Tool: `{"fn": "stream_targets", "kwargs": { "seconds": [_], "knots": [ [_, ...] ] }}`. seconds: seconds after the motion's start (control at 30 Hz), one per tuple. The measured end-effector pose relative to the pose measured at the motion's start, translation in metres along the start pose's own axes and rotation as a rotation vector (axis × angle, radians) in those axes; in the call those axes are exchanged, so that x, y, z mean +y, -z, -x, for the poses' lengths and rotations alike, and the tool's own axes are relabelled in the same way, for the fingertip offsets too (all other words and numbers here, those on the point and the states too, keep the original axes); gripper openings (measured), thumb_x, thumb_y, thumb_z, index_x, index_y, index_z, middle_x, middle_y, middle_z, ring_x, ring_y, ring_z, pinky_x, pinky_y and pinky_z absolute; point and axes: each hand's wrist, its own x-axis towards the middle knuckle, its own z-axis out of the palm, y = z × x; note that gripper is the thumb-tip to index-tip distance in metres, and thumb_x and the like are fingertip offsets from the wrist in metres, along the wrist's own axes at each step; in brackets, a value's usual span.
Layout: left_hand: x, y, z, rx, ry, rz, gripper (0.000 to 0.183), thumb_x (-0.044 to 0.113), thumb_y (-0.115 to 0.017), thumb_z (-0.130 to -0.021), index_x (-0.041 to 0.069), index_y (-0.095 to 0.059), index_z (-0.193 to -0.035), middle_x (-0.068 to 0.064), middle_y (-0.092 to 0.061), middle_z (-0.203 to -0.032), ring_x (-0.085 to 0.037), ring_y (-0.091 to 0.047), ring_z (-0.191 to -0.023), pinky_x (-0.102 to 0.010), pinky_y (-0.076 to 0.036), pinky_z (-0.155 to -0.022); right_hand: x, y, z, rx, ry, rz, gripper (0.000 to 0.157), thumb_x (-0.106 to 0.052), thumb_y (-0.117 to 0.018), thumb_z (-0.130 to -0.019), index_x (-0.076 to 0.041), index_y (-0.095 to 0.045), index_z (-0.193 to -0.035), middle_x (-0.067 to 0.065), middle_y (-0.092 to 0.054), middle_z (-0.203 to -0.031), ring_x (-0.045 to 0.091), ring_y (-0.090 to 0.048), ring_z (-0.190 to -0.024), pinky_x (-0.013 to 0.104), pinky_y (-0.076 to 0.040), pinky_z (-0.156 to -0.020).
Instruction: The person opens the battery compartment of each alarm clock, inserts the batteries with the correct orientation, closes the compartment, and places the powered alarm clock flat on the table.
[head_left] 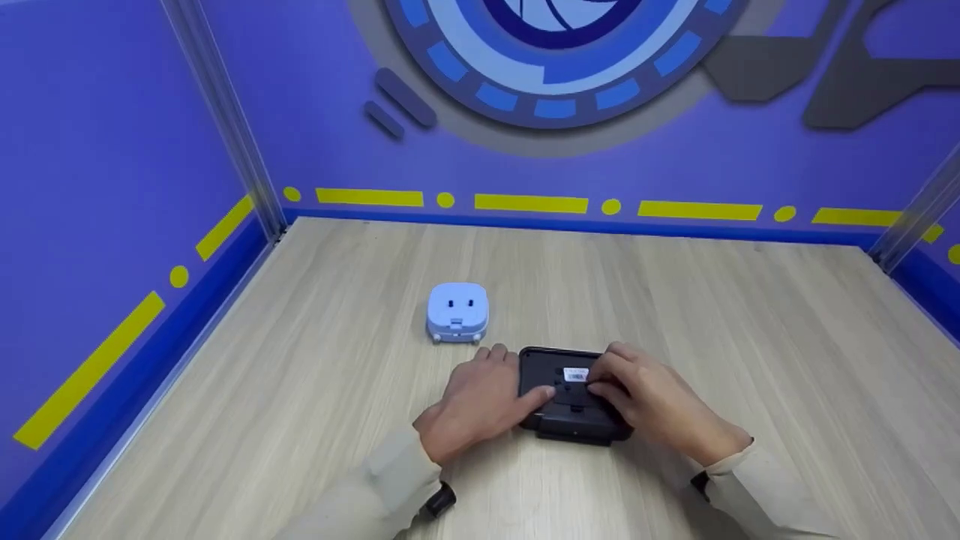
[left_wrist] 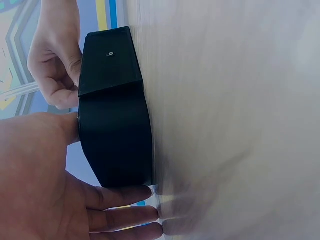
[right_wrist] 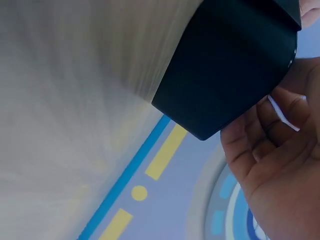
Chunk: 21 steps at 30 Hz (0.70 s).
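Observation:
A black boxy device [head_left: 574, 431] lies on the table, its back panel with small knobs and a white label [head_left: 576, 374] facing up. My left hand [head_left: 484, 397] holds it by the left side. The left thumb presses on the back panel, and the other fingers lie along the side, their tips at the tabletop in the left wrist view. From the right, my right hand [head_left: 652, 394] brings bent thumb and fingers together on the panel beside the label. What small part they pinch there is hidden by the fingertips. In the right wrist view the black device [right_wrist: 225, 70] shows its side wall.
Beyond the left hand stands a light blue rounded device [head_left: 458, 311] with two dark marks on top and small feet. The wooden table [head_left: 337, 300] is bordered by blue printed walls [head_left: 525, 165] at the back and sides, with metal posts [head_left: 232, 127] at the corners.

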Motion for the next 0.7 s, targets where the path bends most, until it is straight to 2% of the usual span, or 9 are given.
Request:
{"fn": "stream_targets", "kwargs": {
  "seconds": [0.2, 0.33, 0.57, 0.7],
  "knots": [
    [0.002, -0.002, 0.0, 0.027, 0.004, -0.042, 0.07, 0.061, -0.05, -0.107, -0.004, -0.067, -0.127, -0.011, -0.062, -0.108, -0.024, -0.059, -0.098, -0.039, -0.056, -0.077, 0.004, 0.001, 0.0, -0.016, -0.03, -0.072, 0.019, 0.003, -0.077, -0.095, -0.014, -0.068, -0.099, -0.007, -0.063, -0.096, 0.01, -0.063, -0.093, 0.039, -0.057, -0.082],
    [0.004, -0.004, -0.001, 0.03, 0.036, -0.031, 0.073, 0.064, -0.05, -0.106, -0.004, -0.068, -0.128, -0.012, -0.063, -0.111, -0.024, -0.061, -0.098, -0.04, -0.056, -0.076, 0.007, 0.002, -0.001, -0.036, -0.029, -0.12, 0.018, 0.003, -0.076, -0.096, -0.014, -0.069, -0.098, -0.006, -0.065, -0.096, 0.01, -0.062, -0.092, 0.037, -0.056, -0.082],
    [0.009, -0.005, -0.001, 0.034, 0.098, -0.002, 0.081, 0.072, -0.051, -0.102, -0.004, -0.069, -0.126, -0.011, -0.064, -0.109, -0.022, -0.061, -0.093, -0.038, -0.056, -0.073, 0.006, 0.003, -0.001, -0.079, -0.065, -0.167, 0.011, -0.012, -0.079, -0.097, -0.016, -0.069, -0.099, -0.011, -0.059, -0.095, 0.008, -0.06, -0.086, 0.031, -0.054, -0.075],
    [0.011, -0.005, -0.001, 0.034, 0.119, -0.017, 0.084, 0.075, -0.051, -0.1, -0.003, -0.068, -0.128, -0.011, -0.065, -0.111, -0.022, -0.061, -0.093, -0.038, -0.056, -0.073, 0.002, 0.002, -0.002, -0.085, -0.085, -0.156, 0.011, -0.012, -0.079, -0.097, -0.015, -0.068, -0.099, -0.011, -0.059, -0.095, 0.007, -0.059, -0.085, 0.031, -0.054, -0.074]
  ]
}}
